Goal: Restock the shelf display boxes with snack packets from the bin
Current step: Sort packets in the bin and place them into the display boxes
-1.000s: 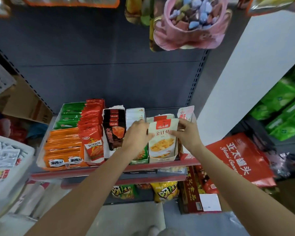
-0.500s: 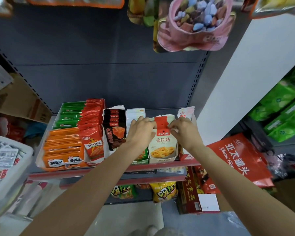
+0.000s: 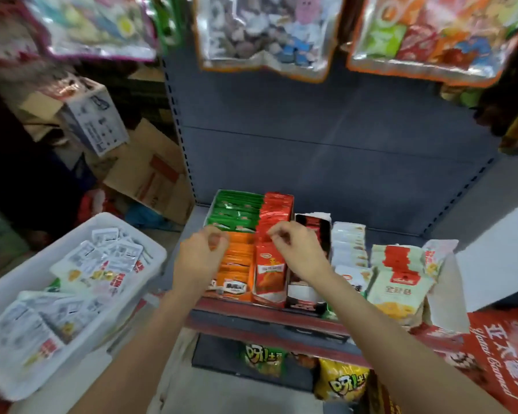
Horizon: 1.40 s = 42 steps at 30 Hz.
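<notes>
A white plastic bin (image 3: pixel 42 255) at the lower left holds several white snack packets (image 3: pixel 102 264). On the shelf (image 3: pixel 251 312), display boxes hold rows of green packets (image 3: pixel 237 210), orange packets (image 3: pixel 237 264), red packets (image 3: pixel 274 216), dark packets (image 3: pixel 314 225) and white packets (image 3: pixel 349 243). A cream packet with a red header (image 3: pixel 398 282) stands at the front right. My left hand (image 3: pixel 204 255) hovers over the orange row and my right hand (image 3: pixel 296 249) over the red and dark rows. Both have loosely curled fingers and hold nothing.
Large clear bags of sweets (image 3: pixel 263 34) hang overhead. Cardboard boxes (image 3: pixel 150 174) are stacked to the left behind the bin. A red printed carton (image 3: pixel 500 354) leans at the lower right. Yellow and green snack bags (image 3: pixel 341 380) sit on the shelf below.
Both hands have let go of the cream packet, which stays in its box, and have moved left over the orange and red rows. My view has swung left, showing more of the bin.
</notes>
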Available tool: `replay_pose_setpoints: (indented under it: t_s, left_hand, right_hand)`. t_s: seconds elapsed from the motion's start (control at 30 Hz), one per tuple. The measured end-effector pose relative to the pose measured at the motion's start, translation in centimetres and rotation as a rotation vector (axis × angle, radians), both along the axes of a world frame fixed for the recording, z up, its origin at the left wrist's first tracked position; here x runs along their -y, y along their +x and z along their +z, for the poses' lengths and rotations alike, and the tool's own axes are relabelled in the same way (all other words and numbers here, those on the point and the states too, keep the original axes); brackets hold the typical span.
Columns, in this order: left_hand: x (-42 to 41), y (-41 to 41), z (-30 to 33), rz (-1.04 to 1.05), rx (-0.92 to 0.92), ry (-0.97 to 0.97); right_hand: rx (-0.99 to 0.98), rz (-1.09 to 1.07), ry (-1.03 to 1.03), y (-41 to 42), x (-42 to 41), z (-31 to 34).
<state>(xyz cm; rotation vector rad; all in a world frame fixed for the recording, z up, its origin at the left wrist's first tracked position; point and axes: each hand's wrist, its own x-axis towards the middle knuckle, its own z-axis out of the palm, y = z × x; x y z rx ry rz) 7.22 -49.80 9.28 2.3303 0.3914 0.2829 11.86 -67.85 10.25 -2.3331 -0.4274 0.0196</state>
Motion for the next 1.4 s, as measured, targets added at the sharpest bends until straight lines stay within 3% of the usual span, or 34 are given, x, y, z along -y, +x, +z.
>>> replay_pose_setpoints:
  t_s: [0.17, 0.33, 0.53, 0.77, 0.87, 0.97, 1.03, 1.17, 1.3, 1.4]
  left_hand:
    - [-14.6, -3.4, -3.2, 0.248, -0.179, -0.081]
    - [-27.2, -5.7, -6.8, 0.173, -0.381, 0.011]
    - [-36.0, -5.5, -11.4, -0.014, -0.588, 0.051]
    - [-38.7, -2.6, -15.4, -0.225, -0.601, 0.173]
    - [-39.2, -1.7, -16.3, -0.293, -0.575, 0.413]
    - [-39.7, -1.3, -17.2, -0.385, -0.554, 0.617]
    - [-39.8, -1.0, -17.6, -0.383, -0.448, 0.722]
    - [-39.9, -0.5, -17.8, -0.398, -0.452, 0.884]
    - [-40.4, -0.4, -17.5, -0.490, -0.481, 0.991]
    - [-41.2, -0.6, -17.5, -0.546, -0.362, 0.995]
  right_hand:
    - [-0.105, 0.110, -0.033, -1.0, -14.7, -2.4]
    - [-0.224, 0.168, -0.157, -2.2, -27.5, -6.1]
    - [-0.446, 0.213, -0.316, -1.5, -36.5, -11.3]
    - [-0.504, 0.323, -0.452, 0.2, -40.9, -15.8]
    - [-0.529, 0.340, -0.531, 0.6, -41.8, -17.2]
    - [-0.477, 0.376, -0.760, 0.0, -42.3, -18.3]
    - [-0.427, 0.374, -0.833, -0.5, -42.5, -18.7]
    - [-0.471, 0.411, -0.785, -0.1, -42.8, -18.6]
    - [-0.545, 0.430, -0.611, 1.5, -41.9, -16.8]
    - [-0.562, 0.391, -0.485, 2.2, -40.7, -15.4]
